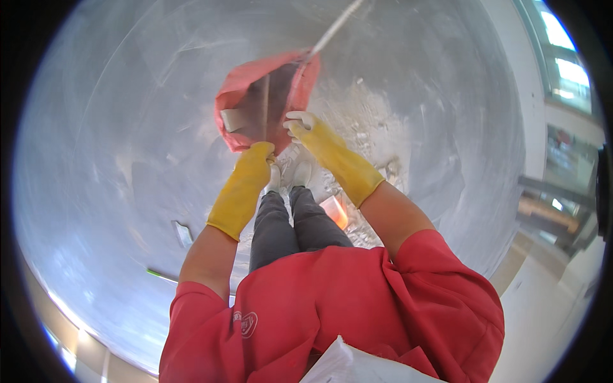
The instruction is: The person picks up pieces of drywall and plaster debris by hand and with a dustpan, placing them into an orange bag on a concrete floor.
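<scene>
A red bag or sack hangs before me with its dark inside showing and a pale patch at its lower left. My left hand, in a yellow rubber glove, is closed on its near edge. At the bag's right edge is my right hand, in a yellow glove with pale fingertips; its fingers are bent and touch or nearly touch the edge. A long pale pole or cord runs from the bag's far corner towards the top.
Scattered debris lies on the grey floor around my feet. An orange and white object lies beside my legs. To the left are a small pale flat piece and a thin green-tipped strip. A wall with windows stands at right.
</scene>
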The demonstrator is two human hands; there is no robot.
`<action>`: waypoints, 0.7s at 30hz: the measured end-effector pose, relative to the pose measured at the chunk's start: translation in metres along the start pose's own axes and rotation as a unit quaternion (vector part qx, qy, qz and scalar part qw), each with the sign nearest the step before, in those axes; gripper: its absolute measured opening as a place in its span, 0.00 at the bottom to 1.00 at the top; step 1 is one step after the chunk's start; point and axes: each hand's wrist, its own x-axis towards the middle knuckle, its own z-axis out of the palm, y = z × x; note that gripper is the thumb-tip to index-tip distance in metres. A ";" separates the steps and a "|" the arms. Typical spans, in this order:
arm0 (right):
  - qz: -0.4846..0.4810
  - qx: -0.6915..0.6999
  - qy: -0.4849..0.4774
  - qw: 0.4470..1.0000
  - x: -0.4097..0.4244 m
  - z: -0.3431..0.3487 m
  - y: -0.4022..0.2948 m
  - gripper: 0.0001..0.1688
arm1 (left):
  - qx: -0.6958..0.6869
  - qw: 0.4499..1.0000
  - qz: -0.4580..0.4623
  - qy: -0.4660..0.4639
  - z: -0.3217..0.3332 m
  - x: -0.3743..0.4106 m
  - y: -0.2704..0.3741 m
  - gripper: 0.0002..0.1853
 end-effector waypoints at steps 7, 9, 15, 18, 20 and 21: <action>-0.040 -0.020 0.115 0.992 -0.063 -0.046 0.078 0.28 | 0.157 0.987 -0.029 -0.021 -0.008 0.038 0.068 0.28; -0.007 -0.010 0.173 0.985 -0.089 -0.051 0.122 0.27 | 0.154 0.979 -0.126 -0.039 0.000 0.067 0.095 0.29; 0.138 0.076 0.291 0.944 -0.213 -0.065 0.199 0.23 | -0.210 0.917 -0.298 -0.166 0.028 0.130 0.075 0.29; 0.187 0.178 0.345 0.902 -0.283 -0.058 0.254 0.25 | -0.279 0.910 -0.279 -0.124 0.043 0.152 0.048 0.31; 0.208 0.256 0.400 0.855 -0.321 -0.030 0.338 0.27 | -0.237 0.915 -0.271 -0.180 0.053 0.157 0.045 0.32; 0.241 0.274 0.396 0.843 -0.342 -0.021 0.347 0.27 | -0.196 0.933 -0.262 -0.151 0.059 0.145 0.065 0.31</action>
